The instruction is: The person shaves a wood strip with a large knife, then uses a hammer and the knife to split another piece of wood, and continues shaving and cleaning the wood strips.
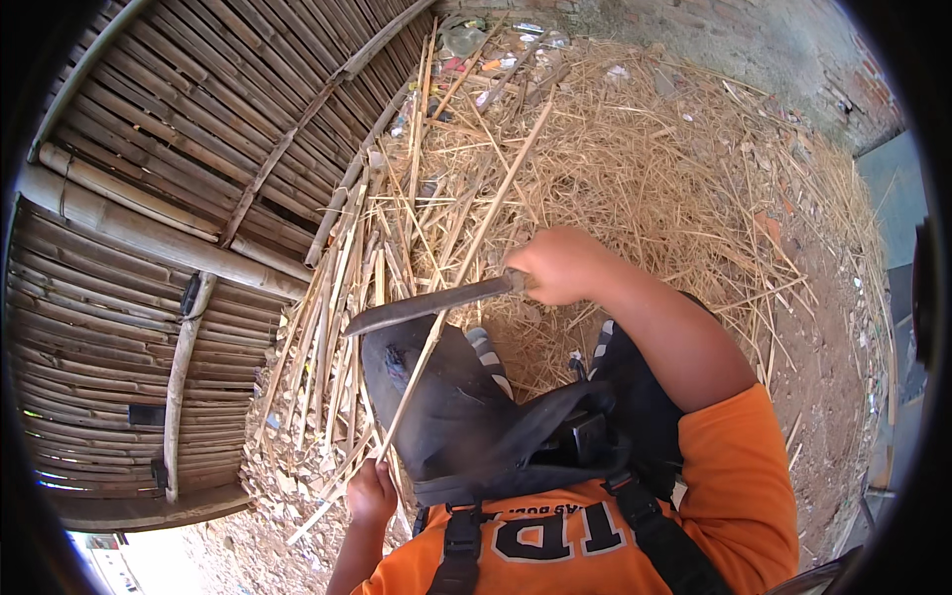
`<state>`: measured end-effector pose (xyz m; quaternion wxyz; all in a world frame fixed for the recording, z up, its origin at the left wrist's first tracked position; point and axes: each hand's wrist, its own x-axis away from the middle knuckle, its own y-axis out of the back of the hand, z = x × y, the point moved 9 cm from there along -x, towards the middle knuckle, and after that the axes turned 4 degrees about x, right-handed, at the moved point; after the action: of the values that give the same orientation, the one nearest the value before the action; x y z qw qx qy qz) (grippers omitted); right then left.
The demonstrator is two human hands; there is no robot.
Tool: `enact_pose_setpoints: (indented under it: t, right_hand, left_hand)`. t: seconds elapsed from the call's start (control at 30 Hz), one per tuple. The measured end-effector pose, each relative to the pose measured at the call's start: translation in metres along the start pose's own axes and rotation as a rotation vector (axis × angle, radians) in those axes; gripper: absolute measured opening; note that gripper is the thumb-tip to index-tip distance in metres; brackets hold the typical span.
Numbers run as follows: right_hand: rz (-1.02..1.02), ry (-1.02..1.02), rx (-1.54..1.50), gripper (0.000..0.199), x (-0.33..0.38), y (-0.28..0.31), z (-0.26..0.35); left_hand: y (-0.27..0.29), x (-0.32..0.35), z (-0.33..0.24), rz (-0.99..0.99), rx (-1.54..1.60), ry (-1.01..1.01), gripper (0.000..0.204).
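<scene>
Head view: you've got a long bamboo strip (pixel 493 223) slanting up and away across your left knee (pixel 412 392); use that strip as landmark. Your left hand (pixel 373 493) is at its near part, fingers closed around it in a small grip, probably to steady it and leave the far length free. A pale piece shows past that hand; can't tell if it's the same strip.

Your right hand (pixel 563 266), right of the strip, has its fingers wrapped around the handle of a long dark knife (pixel 426 307), no gap visible. Knife lies crosswise over the strip, tip out on its left side; seems placed so the blade meets it at an angle, with your hands well apart, likely for safety. Touching or just above, can't tell; same for whether the edge has bitten in.

Your knee sits under the strip's middle, maybe as a support, though contact is unclear. Loose strips (pixel 332 297) lie left of it, roughly lengthwise, perhaps to be within left-hand reach. Bamboo wall (pixel 248 79) farther left. Straw (pixel 645 159) covers the ground right of its far end.
</scene>
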<state>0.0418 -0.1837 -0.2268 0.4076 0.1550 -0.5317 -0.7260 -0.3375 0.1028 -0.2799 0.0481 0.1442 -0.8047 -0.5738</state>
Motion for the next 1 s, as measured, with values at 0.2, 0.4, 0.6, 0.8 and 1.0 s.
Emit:
enact_pose_setpoints:
  t: [0.2, 0.4, 0.6, 0.8, 1.0]
  right_hand:
    - [-0.267, -0.436, -0.243, 0.029, 0.016, 0.035, -0.122]
    - [0.095, -0.015, -0.118, 0.036, -0.006, -0.002, 0.002]
    - [-0.235, -0.447, -0.330, 0.032, 0.027, 0.049, -0.110]
    - [0.112, -0.041, -0.082, 0.031, 0.012, 0.009, 0.003]
    - [-0.204, -0.454, -0.296, 0.030, 0.024, 0.036, -0.115]
  left_hand:
    - [0.014, -0.016, 0.011, 0.098, 0.029, 0.068, 0.024]
    - [0.009, -0.006, 0.014, 0.150, 0.141, 0.084, 0.025]
    - [0.014, -0.009, 0.004, 0.017, -0.079, 0.052, 0.025]
    - [0.012, 0.002, -0.010, -0.064, -0.075, 0.064, 0.016]
    - [0.010, 0.001, -0.015, -0.084, 0.079, 0.000, 0.016]
